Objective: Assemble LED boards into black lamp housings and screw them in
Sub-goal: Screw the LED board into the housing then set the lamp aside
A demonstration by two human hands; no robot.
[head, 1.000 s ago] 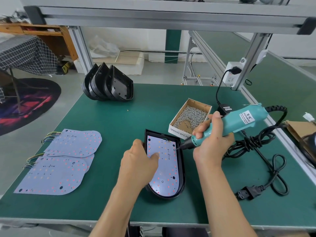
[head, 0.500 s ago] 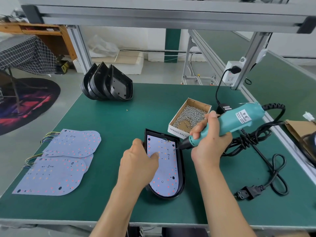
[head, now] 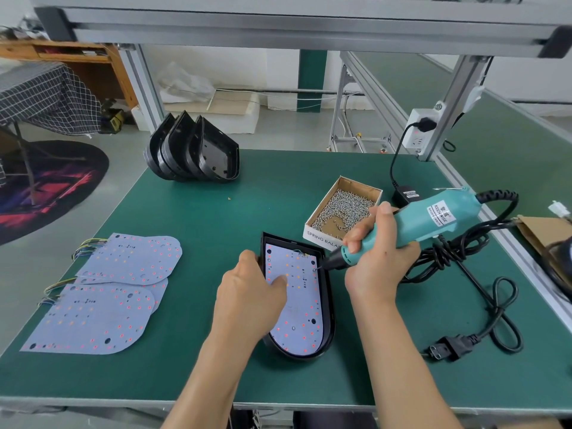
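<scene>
Driving step: a screw is being run into the LED board (head: 294,305) at a hole near its upper right edge, where the bit of the electric screwdriver (head: 411,224) meets the board; this looks like one of the first fixings on this unit.
Right hand (head: 376,258): fingers curled tight round the teal screwdriver body, tool slanted down and to the left, its tip on the board.
Left hand (head: 250,300): laid over the left side of the lamp housing (head: 328,308), thumb at the housing's left rim, fingertips pressing flat on the board to steady it; nothing gripped, as far as can be seen.
Board and housing: the board sits inside the black housing, which lies flat on the green bench (head: 263,196) just in front of the person, rounded end nearest them.
Screw supply: a cardboard box of screws (head: 343,209) stands just beyond the housing, near the right hand.
Waiting parts: loose LED boards (head: 108,289) overlap on the bench's left side; empty black housings (head: 193,150) lean together at the far left corner.
Cable: the screwdriver's coiled black lead (head: 464,252) trails to the right, well clear of the housing.
Next move, as a judgement: once this screw seats, lift the bit, pick another screw from the box and go to the next hole; the left hand should keep the board from shifting, with its fingertips away from the bit.
Risk: a slanted bit may slip off the screw head and mark the board.
</scene>
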